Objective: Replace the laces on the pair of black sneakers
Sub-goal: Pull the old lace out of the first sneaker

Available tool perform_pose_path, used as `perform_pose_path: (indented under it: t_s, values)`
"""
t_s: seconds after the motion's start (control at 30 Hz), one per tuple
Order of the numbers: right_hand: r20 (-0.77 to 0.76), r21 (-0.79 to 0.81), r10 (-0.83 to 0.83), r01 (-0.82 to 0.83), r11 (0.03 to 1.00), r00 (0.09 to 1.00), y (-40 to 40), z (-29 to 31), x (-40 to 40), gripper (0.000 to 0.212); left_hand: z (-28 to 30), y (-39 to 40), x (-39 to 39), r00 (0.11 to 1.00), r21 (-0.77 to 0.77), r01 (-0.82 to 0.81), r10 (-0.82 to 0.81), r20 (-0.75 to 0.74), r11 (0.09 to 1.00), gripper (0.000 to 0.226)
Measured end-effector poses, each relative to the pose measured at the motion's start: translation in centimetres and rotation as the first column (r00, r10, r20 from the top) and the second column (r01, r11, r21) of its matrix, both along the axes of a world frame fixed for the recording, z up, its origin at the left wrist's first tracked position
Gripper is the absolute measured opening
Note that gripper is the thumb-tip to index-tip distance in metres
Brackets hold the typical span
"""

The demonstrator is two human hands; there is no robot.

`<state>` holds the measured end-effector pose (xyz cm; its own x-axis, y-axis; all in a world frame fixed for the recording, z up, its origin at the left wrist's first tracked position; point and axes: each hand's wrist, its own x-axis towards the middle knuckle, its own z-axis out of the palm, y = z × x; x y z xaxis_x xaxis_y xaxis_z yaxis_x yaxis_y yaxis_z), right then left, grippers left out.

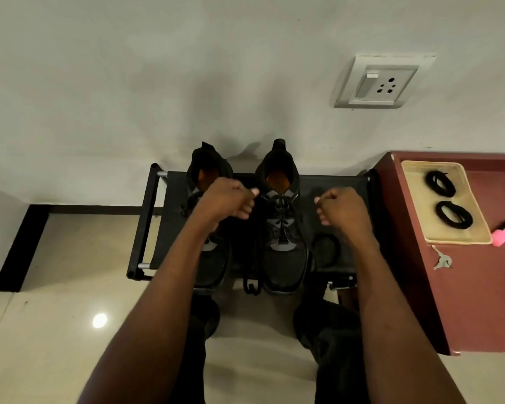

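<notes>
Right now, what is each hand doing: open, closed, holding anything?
Left hand: fingers curled, seemingly pinching a lace end; the lace itself is too dark to confirm.
Right hand: the same.

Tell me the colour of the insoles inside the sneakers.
Orange insoles, clearest in the head view.

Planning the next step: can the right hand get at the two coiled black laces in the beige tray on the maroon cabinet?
Probably yes. The coiled black laces lie uncovered in the beige tray, just right of the right hand, with nothing between. That hand looks curled, apparently pinching a lace end, so it would need freeing first.
</notes>
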<state>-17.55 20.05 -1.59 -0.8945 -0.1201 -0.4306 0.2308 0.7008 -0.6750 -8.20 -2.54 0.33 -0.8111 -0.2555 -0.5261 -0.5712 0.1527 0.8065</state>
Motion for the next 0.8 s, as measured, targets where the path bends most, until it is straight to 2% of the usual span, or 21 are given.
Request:
perform_pose_path:
  t_s: [0.03, 0.07, 0.13, 0.2, 0.27, 0.37, 0.47, 0.7, 0.8]
  values:
    - [-0.111, -0.042, -0.078, 0.074, 0.996, 0.991, -0.7, 0.1, 0.2, 0.029, -0.3, 0.8, -0.6, 0.979, -0.035, -0.185, 0.181, -0.098, 0.982, 0.026]
    - [-0.151, -0.096, -0.115, 0.101, 0.99, 0.982, -1.5, 0.3, 0.5, 0.038, -0.7, 1.5, -1.2, 0.944, -0.081, -0.304, 0.289, -0.158, 0.949, 0.033]
    - [-0.157, -0.15, -0.117, 0.093, 0.984, 0.981, -3.2, 0.9, 1.3, 0.05, -1.3, 2.9, -2.1, 0.929, -0.182, -0.356, 0.326, -0.174, 0.917, 0.05]
    - [-0.168, -0.075, -0.068, 0.056, 0.996, 0.983, -4.7, 1.4, 1.8, 0.053, -1.4, 3.9, -2.6, 0.947, -0.239, -0.32, 0.301, -0.114, 0.917, 0.057]
    - [-0.182, 0.018, -0.025, 0.029, 0.999, 0.983, -5.7, 1.4, 2.0, 0.054, -1.6, 4.5, -3.1, 0.956, -0.267, -0.292, 0.284, -0.068, 0.918, 0.051]
    - [-0.154, 0.085, -0.001, 0.014, 0.996, 0.988, -6.1, 1.1, 1.7, 0.049, -1.8, 4.6, -3.9, 0.966, -0.314, -0.249, 0.259, -0.011, 0.916, 0.043]
    - [-0.129, 0.13, 0.004, 0.013, 0.991, 0.992, -6.4, 1.3, 1.6, 0.044, -1.7, 4.4, -4.4, 0.976, -0.358, -0.187, 0.213, 0.036, 0.915, 0.048]
    - [-0.106, 0.116, 0.062, -0.05, 0.992, 0.992, -6.2, 1.3, 0.9, 0.036, -0.8, 3.9, -4.9, 0.997, -0.43, 0.025, 0.007, 0.074, 0.902, 0.038]
    - [-0.089, 0.068, 0.035, -0.029, 0.997, 0.995, -5.4, 1.3, 0.7, 0.036, -0.9, 3.0, -4.7, 0.998, -0.317, 0.038, -0.019, 0.062, 0.948, 0.035]
